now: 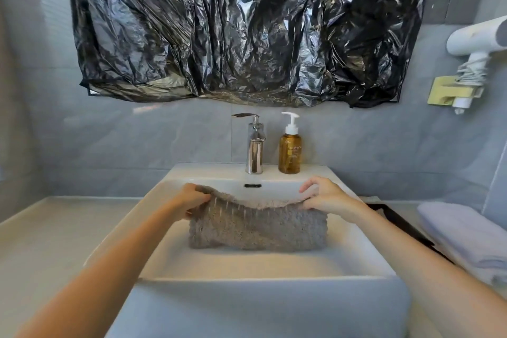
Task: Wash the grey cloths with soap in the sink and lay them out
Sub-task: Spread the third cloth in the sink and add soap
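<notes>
Both hands, left hand and right hand, are pinching the top corners of a grey cloth over the sink, the cloth hiding the drain and some fingertips.

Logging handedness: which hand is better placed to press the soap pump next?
Probably the right hand: the amber soap bottle with white pump stands right of the chrome tap, nearer it, while the left hand can hold the fluffy grey cloth.
</notes>
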`<action>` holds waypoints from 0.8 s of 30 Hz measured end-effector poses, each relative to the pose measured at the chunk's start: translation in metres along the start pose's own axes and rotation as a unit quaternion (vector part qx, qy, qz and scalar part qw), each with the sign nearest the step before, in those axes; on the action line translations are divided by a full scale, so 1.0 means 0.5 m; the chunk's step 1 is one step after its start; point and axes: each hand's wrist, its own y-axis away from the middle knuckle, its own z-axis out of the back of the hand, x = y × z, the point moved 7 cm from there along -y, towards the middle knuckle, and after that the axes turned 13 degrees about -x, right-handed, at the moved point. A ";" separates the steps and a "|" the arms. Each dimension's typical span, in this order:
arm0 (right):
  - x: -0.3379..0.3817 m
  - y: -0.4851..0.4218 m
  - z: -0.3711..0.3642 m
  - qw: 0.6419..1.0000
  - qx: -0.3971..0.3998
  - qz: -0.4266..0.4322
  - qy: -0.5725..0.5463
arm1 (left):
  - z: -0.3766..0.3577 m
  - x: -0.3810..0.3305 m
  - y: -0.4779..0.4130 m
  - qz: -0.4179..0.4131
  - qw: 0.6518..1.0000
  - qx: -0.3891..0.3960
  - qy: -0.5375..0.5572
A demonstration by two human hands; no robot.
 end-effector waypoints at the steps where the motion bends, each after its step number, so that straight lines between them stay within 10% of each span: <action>1: -0.005 -0.009 0.001 0.999 -0.045 -0.013 -0.014 | -0.007 0.003 -0.007 0.002 1.000 -0.012 0.006; 6: -0.003 -0.030 -0.004 0.984 -0.177 -0.008 -0.015 | -0.041 0.017 -0.048 -0.015 0.994 -0.033 -0.104; 13: 0.193 -0.048 0.034 0.938 -0.268 0.207 -0.079 | -0.091 -0.049 -0.057 -0.190 0.957 0.000 -0.217; 24: 0.389 -0.174 -0.053 0.929 -0.184 0.316 0.051 | -0.148 -0.028 -0.021 -0.280 0.916 0.126 -0.257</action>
